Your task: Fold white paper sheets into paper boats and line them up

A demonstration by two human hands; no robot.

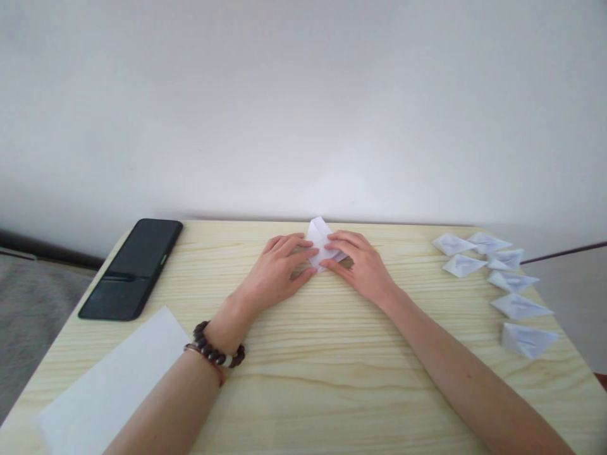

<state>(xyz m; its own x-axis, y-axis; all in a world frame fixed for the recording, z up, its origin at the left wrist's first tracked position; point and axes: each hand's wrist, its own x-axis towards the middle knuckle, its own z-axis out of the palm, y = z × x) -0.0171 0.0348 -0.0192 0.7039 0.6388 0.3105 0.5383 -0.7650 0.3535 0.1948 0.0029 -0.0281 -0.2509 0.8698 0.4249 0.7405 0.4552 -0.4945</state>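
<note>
A folded piece of white paper (319,231) lies at the far middle of the table, its pointed end toward the wall. My left hand (275,270) holds its left side, fingers and thumb bent onto the paper. From the other side my right hand (364,265) grips the right edge, with the thumb near the bottom corner. The fingertips of both hands cover part of the lower folds. On my left wrist is a dark beaded bracelet (215,354).
Several folded white paper boats (515,306) stand along the table's right side. A black phone (130,268) lies at the far left. Nearer me on the left is a white paper sheet (118,382), partly behind my forearm. The wall (303,114) borders the pale wooden table (322,366).
</note>
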